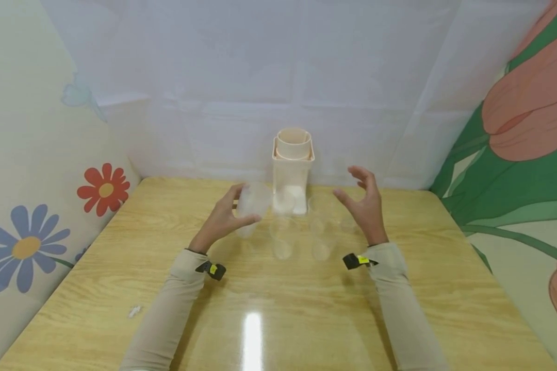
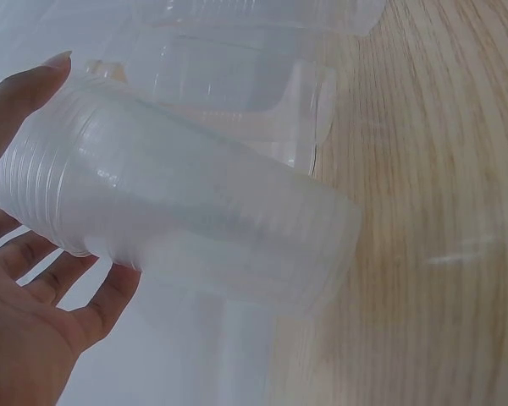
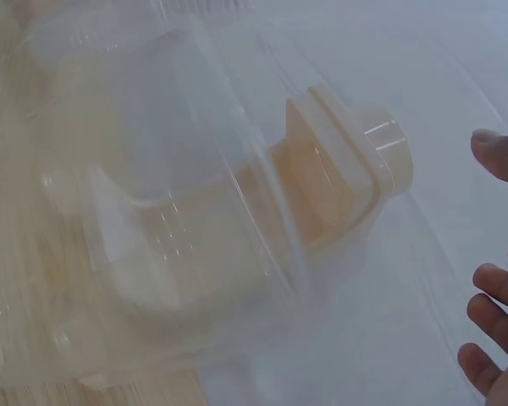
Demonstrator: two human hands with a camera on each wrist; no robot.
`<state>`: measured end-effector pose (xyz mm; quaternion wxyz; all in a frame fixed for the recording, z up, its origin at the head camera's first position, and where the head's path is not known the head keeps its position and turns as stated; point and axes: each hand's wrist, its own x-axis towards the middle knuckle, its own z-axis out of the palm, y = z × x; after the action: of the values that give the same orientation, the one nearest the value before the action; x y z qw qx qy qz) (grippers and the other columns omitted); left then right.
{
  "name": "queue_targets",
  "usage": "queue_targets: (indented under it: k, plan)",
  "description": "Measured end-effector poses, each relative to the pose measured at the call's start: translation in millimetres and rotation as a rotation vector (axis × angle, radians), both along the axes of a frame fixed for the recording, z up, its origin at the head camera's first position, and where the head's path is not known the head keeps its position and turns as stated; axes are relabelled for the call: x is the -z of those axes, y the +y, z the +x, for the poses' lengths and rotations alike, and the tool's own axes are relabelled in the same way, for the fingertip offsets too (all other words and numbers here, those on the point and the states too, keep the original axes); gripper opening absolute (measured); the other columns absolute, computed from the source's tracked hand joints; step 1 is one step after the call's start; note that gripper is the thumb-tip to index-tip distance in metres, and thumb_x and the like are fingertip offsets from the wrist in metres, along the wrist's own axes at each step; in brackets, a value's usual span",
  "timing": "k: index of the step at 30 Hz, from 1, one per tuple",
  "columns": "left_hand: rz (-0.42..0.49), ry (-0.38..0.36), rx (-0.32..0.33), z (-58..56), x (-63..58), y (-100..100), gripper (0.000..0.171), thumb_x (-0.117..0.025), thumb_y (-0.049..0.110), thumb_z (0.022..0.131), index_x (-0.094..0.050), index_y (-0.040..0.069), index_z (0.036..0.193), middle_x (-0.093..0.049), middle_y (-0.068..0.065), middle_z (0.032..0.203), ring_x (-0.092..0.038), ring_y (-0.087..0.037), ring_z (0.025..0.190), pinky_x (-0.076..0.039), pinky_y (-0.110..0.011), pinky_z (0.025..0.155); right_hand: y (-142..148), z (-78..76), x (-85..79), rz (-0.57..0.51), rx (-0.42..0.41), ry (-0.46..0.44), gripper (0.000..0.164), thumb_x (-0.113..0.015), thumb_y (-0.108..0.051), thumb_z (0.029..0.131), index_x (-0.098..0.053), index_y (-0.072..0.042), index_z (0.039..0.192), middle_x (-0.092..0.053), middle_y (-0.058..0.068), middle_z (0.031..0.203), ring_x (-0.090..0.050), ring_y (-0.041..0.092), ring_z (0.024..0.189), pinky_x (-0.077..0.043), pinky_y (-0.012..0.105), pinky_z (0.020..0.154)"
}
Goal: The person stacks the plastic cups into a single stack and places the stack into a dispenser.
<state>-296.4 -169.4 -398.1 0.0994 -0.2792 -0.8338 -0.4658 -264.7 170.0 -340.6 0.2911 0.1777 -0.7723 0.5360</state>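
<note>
My left hand (image 1: 225, 217) grips a stack of clear plastic cups (image 2: 195, 194) near its rims, thumb on one side and fingers on the other. The stack leans, its base close over the table in the left wrist view. Several clear plastic cups (image 1: 283, 248) stand on the table between my hands. Right of them, my right hand (image 1: 366, 208) is raised, thumb and fingers spread apart and holding nothing. In the right wrist view, a clear cup (image 3: 195, 228) fills the near part, apart from the fingertips (image 3: 494, 292).
A cream plastic holder (image 1: 291, 172) with a round tube in its top stands at the back, behind the cups. The wooden table (image 1: 301, 309) meets a white cloth backdrop (image 1: 241, 62). A small white scrap (image 1: 134, 311) lies at the left front.
</note>
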Motion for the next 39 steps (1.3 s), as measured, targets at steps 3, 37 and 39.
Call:
queue_targets:
  k: [3, 37, 39]
  plan:
    - [0.001, 0.004, 0.003, -0.1, 0.9, 0.2, 0.084, -0.084, 0.025, 0.083, -0.036, 0.007, 0.150, -0.050, -0.019, 0.141, -0.050, -0.034, 0.126, -0.049, -0.052, 0.098, 1.2, 0.3, 1.3, -0.001, 0.004, -0.002, 0.061, -0.074, 0.007, 0.084, -0.043, 0.016, 0.136, -0.049, 0.033, 0.137, -0.043, 0.045, 0.129, -0.032, 0.060, 0.109]
    - [0.000, -0.002, 0.014, -1.9, 4.1, -1.1, 0.085, -0.084, 0.028, 0.084, -0.036, 0.008, 0.151, -0.048, -0.018, 0.144, -0.048, -0.035, 0.130, -0.048, -0.052, 0.099, 38.2, -30.2, 31.5, -0.020, 0.083, -0.029, 0.070, -0.079, -0.009, 0.086, -0.043, -0.004, 0.145, -0.051, 0.016, 0.142, -0.044, 0.031, 0.132, -0.033, 0.045, 0.111]
    - [0.005, -0.001, 0.014, -2.2, 4.3, -1.1, 0.085, -0.084, 0.028, 0.083, -0.036, 0.008, 0.151, -0.048, -0.018, 0.144, -0.048, -0.035, 0.130, -0.048, -0.053, 0.099, 39.6, -30.8, 32.1, -0.023, 0.077, -0.024, 0.069, -0.079, -0.010, 0.086, -0.043, -0.004, 0.145, -0.051, 0.016, 0.142, -0.044, 0.032, 0.132, -0.033, 0.043, 0.111]
